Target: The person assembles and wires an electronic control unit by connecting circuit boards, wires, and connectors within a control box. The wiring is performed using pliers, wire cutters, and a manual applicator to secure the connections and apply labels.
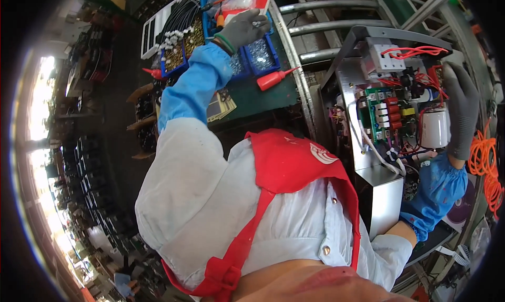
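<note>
My left hand (243, 31), in a grey glove and blue sleeve, is above the blue parts bins at the upper left. Its fingers are curled together around small shiny metal parts (258, 23), too small to name. Just below it, a blue bin (261, 56) holds small silvery hardware. At the right stands an opened metal-cased electronic unit (392, 107) with a green circuit board (376, 112), red wires (415, 51) and a white cylinder (435, 128). My right hand (461, 110), also gloved, rests along the unit's far right side with fingers stretched out, nothing visible in them.
A red squeeze bottle (273, 80) lies near the bins. Black cables with white connectors (181, 23) and a bin of brass-coloured parts (173, 60) are farther left. Pliers (218, 2) lie at the back. Metal rollers (329, 7) run behind the unit; an orange coiled hose (484, 165) hangs right.
</note>
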The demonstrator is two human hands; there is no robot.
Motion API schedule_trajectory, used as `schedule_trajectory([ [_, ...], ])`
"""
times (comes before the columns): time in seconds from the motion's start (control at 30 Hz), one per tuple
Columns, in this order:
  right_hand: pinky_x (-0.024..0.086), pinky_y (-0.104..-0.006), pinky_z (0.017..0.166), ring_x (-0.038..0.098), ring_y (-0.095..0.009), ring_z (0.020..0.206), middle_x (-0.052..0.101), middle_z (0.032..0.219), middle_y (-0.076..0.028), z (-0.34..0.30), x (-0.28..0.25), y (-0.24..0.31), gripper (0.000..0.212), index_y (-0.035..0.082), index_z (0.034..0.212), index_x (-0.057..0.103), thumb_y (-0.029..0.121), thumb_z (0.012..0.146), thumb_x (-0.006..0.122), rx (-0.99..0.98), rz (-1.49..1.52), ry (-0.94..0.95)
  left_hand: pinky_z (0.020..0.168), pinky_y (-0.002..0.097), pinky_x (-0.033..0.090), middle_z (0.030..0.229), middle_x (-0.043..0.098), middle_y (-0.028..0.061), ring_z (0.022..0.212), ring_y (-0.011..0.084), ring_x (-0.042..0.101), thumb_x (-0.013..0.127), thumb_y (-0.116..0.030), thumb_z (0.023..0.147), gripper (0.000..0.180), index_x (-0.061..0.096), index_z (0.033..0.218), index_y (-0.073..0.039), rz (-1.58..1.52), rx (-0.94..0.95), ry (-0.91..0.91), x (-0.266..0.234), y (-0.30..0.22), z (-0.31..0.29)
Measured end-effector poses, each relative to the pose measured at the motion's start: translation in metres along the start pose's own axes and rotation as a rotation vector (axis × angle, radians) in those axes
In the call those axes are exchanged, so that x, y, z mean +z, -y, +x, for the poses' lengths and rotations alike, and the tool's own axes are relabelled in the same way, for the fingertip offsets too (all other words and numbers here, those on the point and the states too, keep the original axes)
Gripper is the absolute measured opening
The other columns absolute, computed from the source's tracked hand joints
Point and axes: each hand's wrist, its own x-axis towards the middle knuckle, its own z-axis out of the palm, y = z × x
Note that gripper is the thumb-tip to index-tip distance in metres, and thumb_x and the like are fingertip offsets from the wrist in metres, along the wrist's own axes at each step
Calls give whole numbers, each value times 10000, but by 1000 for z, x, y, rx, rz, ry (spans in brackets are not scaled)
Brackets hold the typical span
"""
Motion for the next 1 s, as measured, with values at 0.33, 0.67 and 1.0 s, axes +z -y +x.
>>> schedule_trajectory([
  [0.33, 461, -299, 655, 591, -162, 693, 629, 757, -111, -22, 10, 44, 259, 0, 983, 658, 230, 890, 586, -101, 199, -52, 611, 155, 521, 1083, 649, 139, 829, 98, 651, 446, -95, 1000, 319, 497, 1278, 52, 353, 81, 438, 241, -9, -25],
  [0.67, 499, -344, 697, 658, -260, 769, 658, 828, -162, -23, 15, 66, 220, 27, 948, 690, 208, 841, 624, -113, 269, -204, 621, 203, 522, 971, 650, 118, 772, 122, 623, 549, -29, 927, 268, 563, 1187, 32, 313, 41, 584, 332, 23, -10],
  [1.0, 493, -365, 742, 640, -317, 825, 651, 876, -174, -23, 9, 58, 200, 19, 952, 676, 170, 845, 599, -132, 192, -295, 696, 226, 546, 986, 655, 106, 797, 130, 647, 592, -28, 886, 266, 592, 1142, 43, 387, 98, 631, 352, 33, -2],
])
